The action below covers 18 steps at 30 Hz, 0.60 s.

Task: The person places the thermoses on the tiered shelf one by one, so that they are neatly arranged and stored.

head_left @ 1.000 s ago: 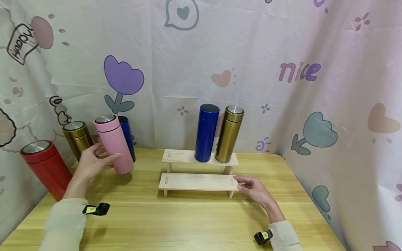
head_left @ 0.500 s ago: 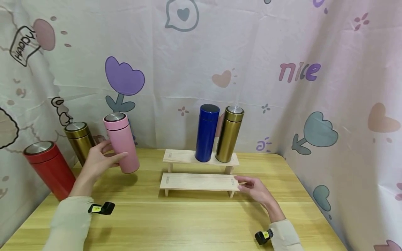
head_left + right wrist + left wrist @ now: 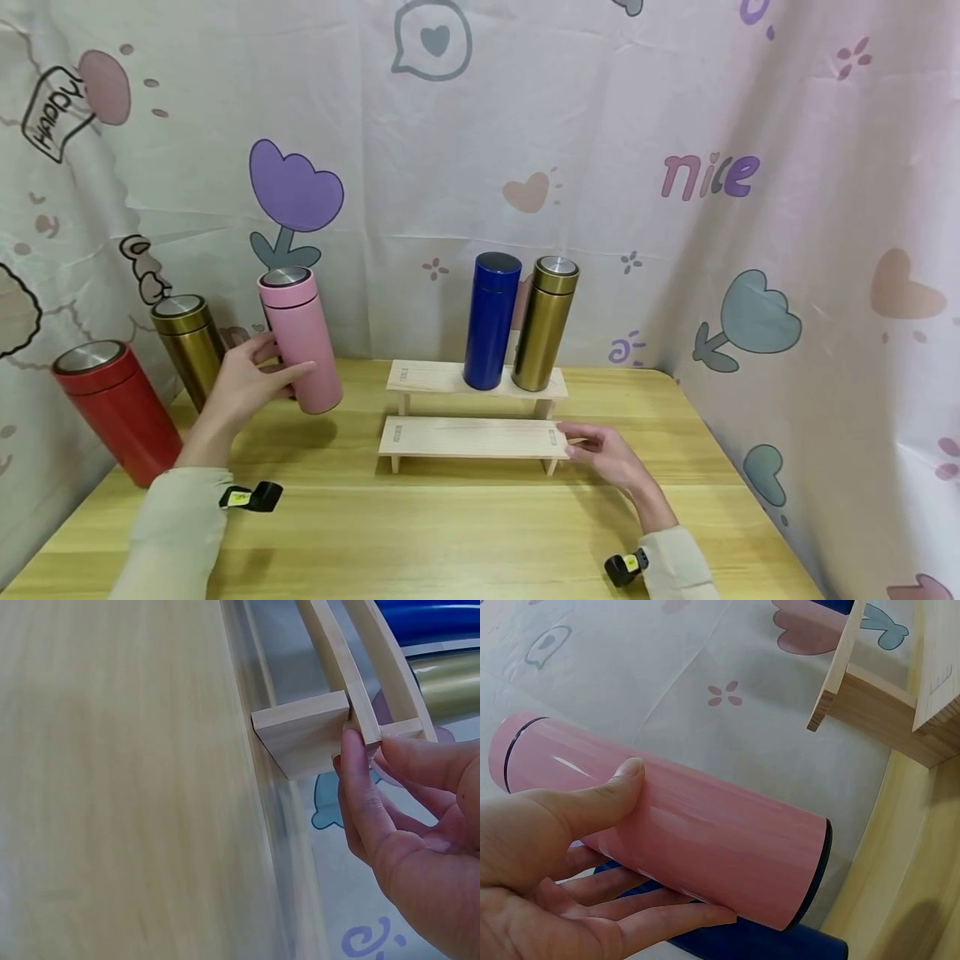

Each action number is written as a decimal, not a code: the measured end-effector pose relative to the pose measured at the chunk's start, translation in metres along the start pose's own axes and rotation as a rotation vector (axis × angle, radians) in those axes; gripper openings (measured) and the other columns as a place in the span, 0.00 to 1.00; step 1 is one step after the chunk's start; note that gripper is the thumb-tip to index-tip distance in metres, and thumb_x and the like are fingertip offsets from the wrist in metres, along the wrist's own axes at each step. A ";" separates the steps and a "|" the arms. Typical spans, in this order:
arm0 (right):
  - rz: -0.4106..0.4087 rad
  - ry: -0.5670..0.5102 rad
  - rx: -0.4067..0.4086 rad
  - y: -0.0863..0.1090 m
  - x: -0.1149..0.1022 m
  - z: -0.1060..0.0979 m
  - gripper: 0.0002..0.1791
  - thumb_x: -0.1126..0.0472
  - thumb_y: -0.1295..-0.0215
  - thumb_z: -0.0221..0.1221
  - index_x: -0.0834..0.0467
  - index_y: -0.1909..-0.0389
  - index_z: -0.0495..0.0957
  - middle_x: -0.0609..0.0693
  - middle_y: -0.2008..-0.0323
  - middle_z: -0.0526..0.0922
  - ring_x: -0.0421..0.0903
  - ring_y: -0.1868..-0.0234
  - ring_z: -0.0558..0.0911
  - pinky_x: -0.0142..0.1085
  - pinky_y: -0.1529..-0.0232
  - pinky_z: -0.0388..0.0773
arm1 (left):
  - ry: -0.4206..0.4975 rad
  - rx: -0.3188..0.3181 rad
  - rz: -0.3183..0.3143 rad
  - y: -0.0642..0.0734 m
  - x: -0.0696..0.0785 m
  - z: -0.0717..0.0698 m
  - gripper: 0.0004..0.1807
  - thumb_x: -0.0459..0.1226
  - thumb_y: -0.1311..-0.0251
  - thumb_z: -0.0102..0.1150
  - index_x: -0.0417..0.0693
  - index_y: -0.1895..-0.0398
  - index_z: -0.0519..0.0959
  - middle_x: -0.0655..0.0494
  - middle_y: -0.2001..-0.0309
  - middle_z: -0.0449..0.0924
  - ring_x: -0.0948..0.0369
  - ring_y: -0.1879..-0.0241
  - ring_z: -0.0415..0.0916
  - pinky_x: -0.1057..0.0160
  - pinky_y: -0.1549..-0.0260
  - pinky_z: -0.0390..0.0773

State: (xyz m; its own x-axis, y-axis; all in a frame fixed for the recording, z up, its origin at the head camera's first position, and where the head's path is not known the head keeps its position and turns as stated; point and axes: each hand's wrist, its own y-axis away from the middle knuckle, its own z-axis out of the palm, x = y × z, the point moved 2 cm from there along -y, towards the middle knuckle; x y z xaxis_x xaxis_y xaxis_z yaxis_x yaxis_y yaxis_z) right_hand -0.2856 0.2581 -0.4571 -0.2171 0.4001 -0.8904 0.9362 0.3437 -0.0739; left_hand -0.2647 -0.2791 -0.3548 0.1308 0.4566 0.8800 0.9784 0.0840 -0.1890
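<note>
My left hand [image 3: 243,385] grips a pink thermos bottle [image 3: 303,342], thumb on the near side and fingers round the back. The bottle is raised off the table, a little tilted, its shadow lying below. In the left wrist view, a blue bottle [image 3: 761,941] lies partly hidden behind it. My right hand [image 3: 611,457] pinches the right end of the lower step of a two-step wooden display shelf [image 3: 472,437] between thumb and fingers. On the upper step stand a blue thermos bottle [image 3: 492,321] and a gold thermos bottle [image 3: 545,325], side by side.
A red thermos bottle [image 3: 120,412] and another gold thermos bottle [image 3: 189,346] stand at the left side of the wooden table [image 3: 450,533], close to my left arm. A patterned curtain [image 3: 420,167] hangs behind the table and along both sides.
My left hand has carried the pink bottle to the right, across the front of the blue bottle behind it. My right hand stays on the shelf end.
</note>
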 end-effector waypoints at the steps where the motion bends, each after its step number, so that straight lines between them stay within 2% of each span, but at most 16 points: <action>1: 0.004 0.002 -0.001 0.000 0.000 0.000 0.25 0.65 0.30 0.63 0.70 0.35 0.75 0.71 0.34 0.76 0.58 0.44 0.85 0.25 0.50 0.82 | 0.009 -0.003 0.000 0.000 0.000 0.001 0.51 0.48 0.33 0.67 0.35 0.19 0.49 0.25 0.28 0.64 0.32 0.35 0.73 0.63 0.60 0.90; 9: 0.031 0.001 0.008 -0.001 -0.002 -0.002 0.25 0.64 0.30 0.63 0.69 0.35 0.75 0.70 0.34 0.76 0.61 0.41 0.83 0.23 0.50 0.82 | 0.009 -0.009 0.000 -0.006 0.007 0.009 0.51 0.48 0.34 0.68 0.35 0.19 0.50 0.25 0.28 0.64 0.31 0.36 0.74 0.58 0.58 0.90; 18: 0.011 -0.006 0.004 -0.001 0.001 0.000 0.25 0.66 0.30 0.63 0.70 0.35 0.76 0.71 0.34 0.76 0.61 0.42 0.83 0.24 0.50 0.82 | 0.035 -0.027 0.007 -0.010 0.017 0.017 0.51 0.47 0.34 0.68 0.35 0.19 0.50 0.25 0.27 0.63 0.30 0.35 0.73 0.53 0.55 0.90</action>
State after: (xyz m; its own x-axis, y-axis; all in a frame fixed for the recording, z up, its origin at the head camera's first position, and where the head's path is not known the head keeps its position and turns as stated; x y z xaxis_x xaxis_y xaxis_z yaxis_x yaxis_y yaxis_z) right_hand -0.2873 0.2583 -0.4577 -0.2053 0.3983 -0.8940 0.9396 0.3358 -0.0661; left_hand -0.2746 -0.2572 -0.3452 0.1427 0.4258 0.8935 0.9813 0.0568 -0.1838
